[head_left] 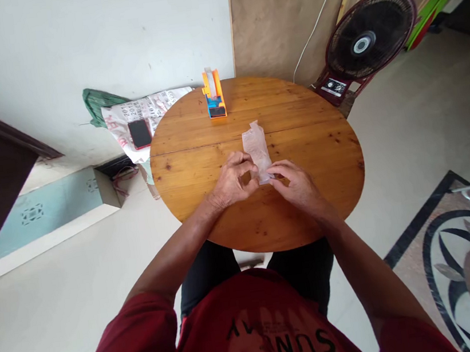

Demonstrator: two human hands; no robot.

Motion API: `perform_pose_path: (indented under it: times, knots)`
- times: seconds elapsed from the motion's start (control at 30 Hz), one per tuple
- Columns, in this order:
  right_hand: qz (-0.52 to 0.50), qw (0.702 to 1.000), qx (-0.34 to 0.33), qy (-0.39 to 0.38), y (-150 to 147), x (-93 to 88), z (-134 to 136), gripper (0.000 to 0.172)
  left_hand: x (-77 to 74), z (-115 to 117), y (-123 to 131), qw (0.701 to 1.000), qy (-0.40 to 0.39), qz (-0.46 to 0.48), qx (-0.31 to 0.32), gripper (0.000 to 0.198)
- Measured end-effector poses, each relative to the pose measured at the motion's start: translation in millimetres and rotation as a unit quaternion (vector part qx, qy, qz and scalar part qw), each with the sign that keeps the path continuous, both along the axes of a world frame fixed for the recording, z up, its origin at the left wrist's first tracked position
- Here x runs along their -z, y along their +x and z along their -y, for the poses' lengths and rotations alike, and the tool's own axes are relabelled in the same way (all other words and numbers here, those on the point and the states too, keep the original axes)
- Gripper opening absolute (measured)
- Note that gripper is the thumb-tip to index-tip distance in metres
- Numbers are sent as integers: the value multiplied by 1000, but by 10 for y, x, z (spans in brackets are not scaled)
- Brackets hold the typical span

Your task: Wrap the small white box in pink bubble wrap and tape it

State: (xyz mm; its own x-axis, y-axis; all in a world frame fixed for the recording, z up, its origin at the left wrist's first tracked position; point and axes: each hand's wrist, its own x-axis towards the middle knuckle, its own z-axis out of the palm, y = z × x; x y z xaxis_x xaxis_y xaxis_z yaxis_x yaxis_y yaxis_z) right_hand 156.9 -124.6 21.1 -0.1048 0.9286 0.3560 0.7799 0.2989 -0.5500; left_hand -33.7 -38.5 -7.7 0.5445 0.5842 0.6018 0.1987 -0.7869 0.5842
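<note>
A thin, pinkish-white plastic bag, crumpled and see-through, lies flat on the round wooden table. Its near end is pinched by my left hand at the left corner, thumb and forefinger curled together. On the right corner, my right hand closes thumb and fingertips over the same edge. The bag's far end rests untouched, pointing away from me. Fingertips cover parts of the near edge.
An orange and blue tape dispenser stands near the table's far edge. Left of the table, a phone lies on a printed white sack. A floor fan stands at the back right. A wall runs close behind the table.
</note>
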Motion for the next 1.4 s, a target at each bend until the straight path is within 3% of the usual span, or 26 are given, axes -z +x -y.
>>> perform_pose_path:
  times: [0.17,0.47,0.83,1.0,1.2,1.4]
  knots:
    - [-42,999,17,-2,8,-39,27,16,-7,89,20,994,74,-79,0,29]
    - [-169,981,98,-11,-90,0,88,16,35,71,14,991,100,-84,27,24]
    - [-148,984,85,44,-178,71,-16,16,75,83,37,980,178,-89,31,27]
    - [-126,989,75,31,-194,24,-45,18,19,138,44,988,129,-80,14,27]
    - [-80,995,50,-22,-210,-45,32,25,-49,133,28,999,14,30,42,22]
    - [-52,996,-5,-75,-81,-121,61,33,-15,101,89,998,-12,57,-13,5]
